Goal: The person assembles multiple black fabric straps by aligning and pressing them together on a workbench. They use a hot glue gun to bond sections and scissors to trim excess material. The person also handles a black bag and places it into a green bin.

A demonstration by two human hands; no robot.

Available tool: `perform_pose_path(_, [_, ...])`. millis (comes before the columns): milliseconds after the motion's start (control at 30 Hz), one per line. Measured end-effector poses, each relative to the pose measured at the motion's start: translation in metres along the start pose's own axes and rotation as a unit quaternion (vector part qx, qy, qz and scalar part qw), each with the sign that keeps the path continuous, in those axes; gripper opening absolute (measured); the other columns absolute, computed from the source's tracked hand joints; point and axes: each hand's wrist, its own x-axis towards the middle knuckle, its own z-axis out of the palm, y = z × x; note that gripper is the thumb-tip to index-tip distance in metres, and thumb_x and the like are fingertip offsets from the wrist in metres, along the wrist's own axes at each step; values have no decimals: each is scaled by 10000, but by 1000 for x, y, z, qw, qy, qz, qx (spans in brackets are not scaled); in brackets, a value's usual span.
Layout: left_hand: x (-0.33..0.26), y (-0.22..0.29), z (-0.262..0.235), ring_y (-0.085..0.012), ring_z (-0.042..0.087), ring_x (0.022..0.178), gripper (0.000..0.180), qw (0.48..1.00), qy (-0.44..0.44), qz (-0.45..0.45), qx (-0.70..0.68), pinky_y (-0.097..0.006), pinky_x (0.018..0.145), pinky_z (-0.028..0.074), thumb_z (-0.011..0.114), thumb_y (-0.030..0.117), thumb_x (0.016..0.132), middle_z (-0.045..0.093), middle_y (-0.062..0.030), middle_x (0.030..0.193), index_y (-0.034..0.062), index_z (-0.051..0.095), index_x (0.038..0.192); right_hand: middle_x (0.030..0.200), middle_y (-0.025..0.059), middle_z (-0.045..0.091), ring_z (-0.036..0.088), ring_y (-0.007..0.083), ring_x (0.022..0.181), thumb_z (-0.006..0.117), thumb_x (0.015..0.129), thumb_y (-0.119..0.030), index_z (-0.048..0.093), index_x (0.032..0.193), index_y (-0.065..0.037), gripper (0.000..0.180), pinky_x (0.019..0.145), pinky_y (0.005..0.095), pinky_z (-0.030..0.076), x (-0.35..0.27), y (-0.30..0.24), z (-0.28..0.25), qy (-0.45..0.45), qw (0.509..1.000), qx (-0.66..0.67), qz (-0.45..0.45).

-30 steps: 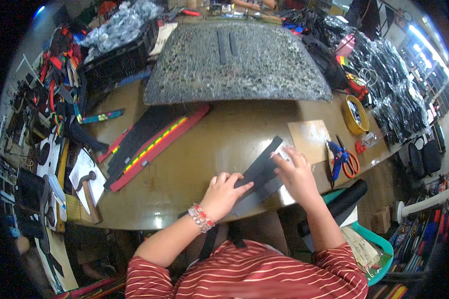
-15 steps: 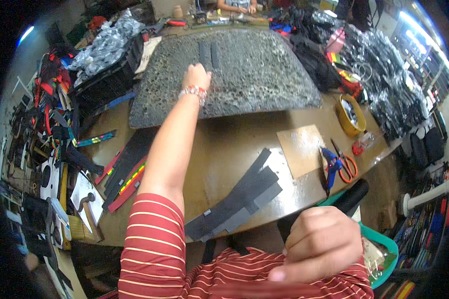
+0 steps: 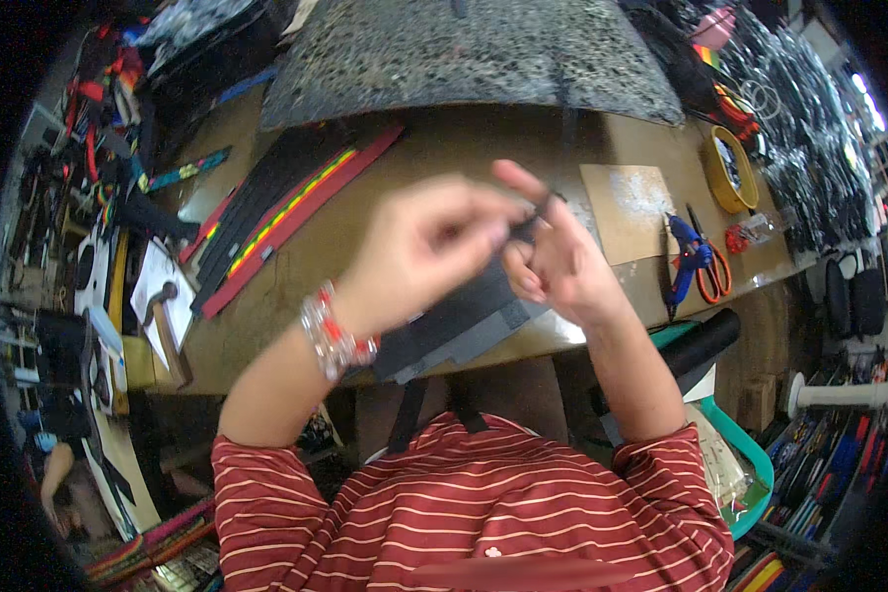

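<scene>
Above the front of the table, my left hand (image 3: 419, 252) and my right hand (image 3: 577, 266) meet, both blurred by motion. Between their fingertips is a small dark strip (image 3: 531, 223), too smeared to identify further. My left hand, with a beaded bracelet at the wrist, pinches one end. The strip's other end lies across fingers of my right hand, whose index finger points up while others curl. Below them, partly covered, lie flat black and grey strips (image 3: 464, 331). A dark speckled sheet (image 3: 464, 74) lies farther back.
Left on the table are black strips (image 3: 242, 212) and a maroon strip (image 3: 316, 212) with a coloured band. A hammer (image 3: 168, 335) lies near the left edge. Rightward are a brown board (image 3: 627, 212), blue glue gun (image 3: 683, 261), orange-handled scissors (image 3: 712, 271) and yellow container (image 3: 728, 170).
My left hand has come back from the speckled sheet toward me. My right hand has risen from near my body to meet it. The view has tilted downward.
</scene>
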Motion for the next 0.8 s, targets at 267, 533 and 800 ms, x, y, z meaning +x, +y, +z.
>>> perform_pose_path(267, [-134, -34, -5, -155, 622, 812, 194, 980, 30, -168, 98, -270, 708, 519, 657, 65, 860, 655, -69, 986, 20, 658, 1048, 800, 27, 665, 588, 69, 671, 704, 841, -109, 684, 999, -24, 181, 605, 214, 480, -58, 71, 2, 124, 920, -355, 113])
perform_pose_path(533, [-168, -78, -14, -241, 565, 951, 125, 945, 60, -49, 317, -357, 847, 470, 673, 101, 809, 597, -55, 1005, 79, 669, 932, 702, 21, 643, 575, 65, 595, 742, 808, -105, 684, 867, -28, 114, 515, 206, 460, -51, 109, 10, 155, 904, -329, 227])
perform_pose_path(800, [-166, -83, -18, -241, 570, 981, 69, 952, 62, -48, 295, -353, 857, 471, 668, 93, 809, 608, -52, 1026, 70, 657, 874, 635, 17, 634, 562, 53, 533, 745, 806, -146, 697, 854, -29, 136, 479, 195, 449, -45, 118, 23, 216, 846, -423, 242])
